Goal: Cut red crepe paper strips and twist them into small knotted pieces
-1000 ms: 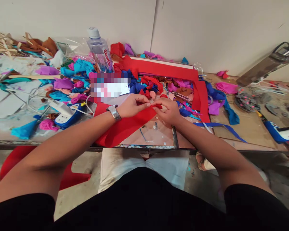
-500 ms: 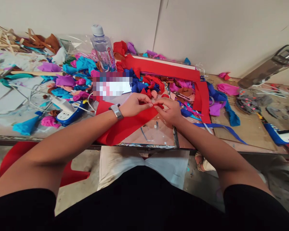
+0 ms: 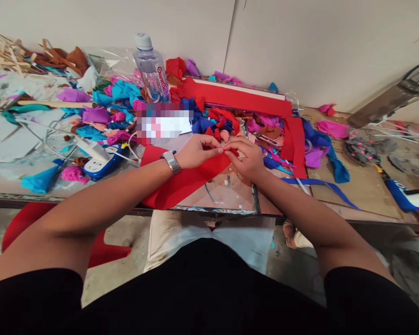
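A long red strip [image 3: 192, 179] lies slanting over the front of the table, its upper right end pinched between my two hands. My left hand [image 3: 199, 151], below a metal watch, holds that end between thumb and forefinger. From the right, my right hand [image 3: 246, 156] grips the same red end, its fingertips nearly touching those of the left. The fingers partly hide the small bit of red material between them. Behind my hands lies a heap of crumpled scraps in blue, red and pink [image 3: 224, 135].
A clear bottle [image 3: 152, 72] stands at the back. Another red strip [image 3: 237, 97] lies behind the scraps. A blue and white power strip [image 3: 103, 163] with cables is on the left, a dark bottle [image 3: 380, 102] at the far right. The table's front edge [image 3: 352, 221] runs below my arms.
Both hands keep their pinch on the red strip, with only a slight shift of the fingers. The whole view has moved a little.
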`<state>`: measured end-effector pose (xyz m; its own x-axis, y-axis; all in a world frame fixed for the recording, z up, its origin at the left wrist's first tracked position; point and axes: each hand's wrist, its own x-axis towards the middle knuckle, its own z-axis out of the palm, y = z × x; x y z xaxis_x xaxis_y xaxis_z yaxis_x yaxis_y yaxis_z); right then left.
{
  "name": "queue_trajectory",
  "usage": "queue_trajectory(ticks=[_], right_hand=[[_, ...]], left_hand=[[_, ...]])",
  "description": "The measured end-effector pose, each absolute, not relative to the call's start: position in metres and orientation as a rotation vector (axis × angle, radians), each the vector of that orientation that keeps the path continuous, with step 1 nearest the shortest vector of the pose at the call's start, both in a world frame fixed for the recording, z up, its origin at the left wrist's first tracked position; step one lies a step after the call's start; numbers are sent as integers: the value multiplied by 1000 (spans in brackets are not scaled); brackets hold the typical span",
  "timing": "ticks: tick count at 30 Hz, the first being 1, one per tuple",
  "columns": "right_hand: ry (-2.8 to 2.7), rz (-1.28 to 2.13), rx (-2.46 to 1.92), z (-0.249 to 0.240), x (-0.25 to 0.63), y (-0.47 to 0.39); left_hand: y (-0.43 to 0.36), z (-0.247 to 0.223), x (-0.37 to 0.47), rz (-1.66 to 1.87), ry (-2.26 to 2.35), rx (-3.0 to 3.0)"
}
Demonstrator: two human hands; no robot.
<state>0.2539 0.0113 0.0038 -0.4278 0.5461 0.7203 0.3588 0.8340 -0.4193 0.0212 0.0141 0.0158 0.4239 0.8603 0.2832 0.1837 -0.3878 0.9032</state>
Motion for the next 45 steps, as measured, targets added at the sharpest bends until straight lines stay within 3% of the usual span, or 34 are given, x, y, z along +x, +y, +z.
queue_trajectory(ticks=[45], right_hand=[[-2098, 373, -769, 1, 248, 8]], left_hand=[[9, 10, 22, 1032, 1037, 2152]])
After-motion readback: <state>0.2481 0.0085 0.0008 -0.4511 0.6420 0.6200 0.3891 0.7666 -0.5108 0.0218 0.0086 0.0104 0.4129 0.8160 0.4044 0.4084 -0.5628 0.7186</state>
